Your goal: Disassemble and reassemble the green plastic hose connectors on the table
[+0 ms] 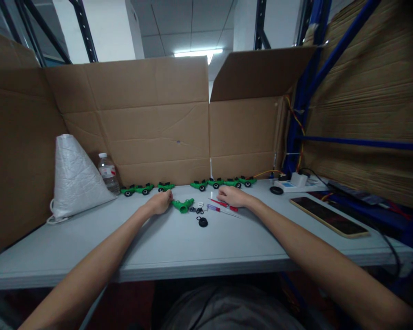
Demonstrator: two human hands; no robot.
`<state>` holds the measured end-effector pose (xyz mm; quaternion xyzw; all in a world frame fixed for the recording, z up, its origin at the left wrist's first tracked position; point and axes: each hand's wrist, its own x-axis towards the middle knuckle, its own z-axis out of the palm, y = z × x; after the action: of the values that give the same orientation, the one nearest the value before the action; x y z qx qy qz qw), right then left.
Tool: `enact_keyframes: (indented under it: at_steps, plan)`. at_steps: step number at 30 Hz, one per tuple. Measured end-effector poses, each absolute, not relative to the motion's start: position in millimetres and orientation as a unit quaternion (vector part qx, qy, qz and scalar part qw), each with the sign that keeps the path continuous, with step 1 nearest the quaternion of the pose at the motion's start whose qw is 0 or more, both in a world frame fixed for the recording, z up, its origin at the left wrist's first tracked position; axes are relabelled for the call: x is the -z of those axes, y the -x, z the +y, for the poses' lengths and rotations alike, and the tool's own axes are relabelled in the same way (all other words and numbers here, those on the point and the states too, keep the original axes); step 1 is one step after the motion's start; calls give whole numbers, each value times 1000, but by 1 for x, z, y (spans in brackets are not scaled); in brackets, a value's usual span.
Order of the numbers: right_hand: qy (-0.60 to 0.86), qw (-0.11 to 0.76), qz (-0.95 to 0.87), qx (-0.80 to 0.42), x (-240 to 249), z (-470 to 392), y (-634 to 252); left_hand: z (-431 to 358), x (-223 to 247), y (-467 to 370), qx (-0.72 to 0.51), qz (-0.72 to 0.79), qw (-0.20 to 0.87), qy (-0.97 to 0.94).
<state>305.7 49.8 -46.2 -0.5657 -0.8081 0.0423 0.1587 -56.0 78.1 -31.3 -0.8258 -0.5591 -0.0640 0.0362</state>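
My left hand (160, 202) rests on the table with its fingers curled, just left of a green plastic part (183, 206); whatever its fingers may hold is too small to make out. On the right, my right hand (231, 196) lies closed beside a red screwdriver (229, 206), and its fingertips are too small to read. A purple-handled screwdriver (214, 208) lies just nearer to me. Small black parts (196, 210) and a round black piece (203, 222) sit between the hands. Several green toy cars (216, 183) stand in a row behind.
A white table (158, 247) is walled by cardboard (151, 114). At the left stand a silvery bag (75, 178) and a bottle (108, 173). A phone (328, 215), a power strip (304, 183) with cables and a black disc (276, 190) are at the right.
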Motion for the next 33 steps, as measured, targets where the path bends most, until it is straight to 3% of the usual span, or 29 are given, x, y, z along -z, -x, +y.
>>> enact_keyframes:
  at_steps: [26,30,33]
  plan:
    - [552,160,-816,-54,48,49,-307,66,25,47,130,-580,50,802]
    - [553,155,-817,-54,47,49,-307,56,15,39,182,-538,63,821]
    - [553,157,-817,-50,46,47,-306,44,6,30,243,-418,58,873]
